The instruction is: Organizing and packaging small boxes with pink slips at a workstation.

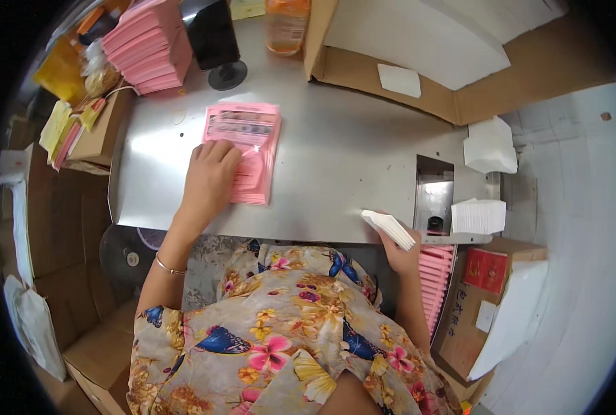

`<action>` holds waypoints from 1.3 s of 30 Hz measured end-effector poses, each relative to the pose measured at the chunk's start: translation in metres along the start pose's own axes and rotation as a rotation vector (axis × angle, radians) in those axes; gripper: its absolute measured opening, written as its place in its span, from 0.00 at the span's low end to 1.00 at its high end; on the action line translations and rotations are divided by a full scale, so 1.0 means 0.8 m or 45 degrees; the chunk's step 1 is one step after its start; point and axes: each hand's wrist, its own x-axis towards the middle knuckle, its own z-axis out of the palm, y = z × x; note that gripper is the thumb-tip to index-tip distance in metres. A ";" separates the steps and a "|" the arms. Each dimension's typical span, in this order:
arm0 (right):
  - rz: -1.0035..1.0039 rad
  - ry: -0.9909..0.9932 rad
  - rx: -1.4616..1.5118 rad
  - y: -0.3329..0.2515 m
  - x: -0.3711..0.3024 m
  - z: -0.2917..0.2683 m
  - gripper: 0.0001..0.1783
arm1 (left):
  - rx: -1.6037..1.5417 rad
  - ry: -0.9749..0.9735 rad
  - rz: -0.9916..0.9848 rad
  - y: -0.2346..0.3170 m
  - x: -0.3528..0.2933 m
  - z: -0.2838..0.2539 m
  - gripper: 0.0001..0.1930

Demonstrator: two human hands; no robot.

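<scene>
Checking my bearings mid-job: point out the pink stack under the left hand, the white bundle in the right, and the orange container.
Pink stack (259, 163): head view, on its top face.
White bundle (390, 229): head view, middle of its visible side.
Orange container (287, 25): head view, on its side.

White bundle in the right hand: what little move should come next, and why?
Maybe the right hand should carry the white bundle left to the pink pile. It holds the bundle by the front edge of the metal table, apart from the pile, while the left hand rests on the pile.
</scene>
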 end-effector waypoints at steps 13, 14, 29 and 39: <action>0.019 0.866 0.365 0.036 -0.004 -0.017 0.19 | -0.734 -0.286 0.485 0.172 0.013 0.107 0.11; -0.085 0.849 0.199 0.040 -0.007 -0.016 0.20 | -0.607 -0.196 0.434 0.161 0.013 0.104 0.15; -0.629 -0.192 -1.069 -0.022 0.037 0.001 0.24 | -0.519 -0.157 0.350 0.164 0.028 0.102 0.36; -0.648 -0.221 -1.036 -0.014 0.132 0.046 0.24 | -0.338 0.086 0.198 0.173 0.064 0.108 0.45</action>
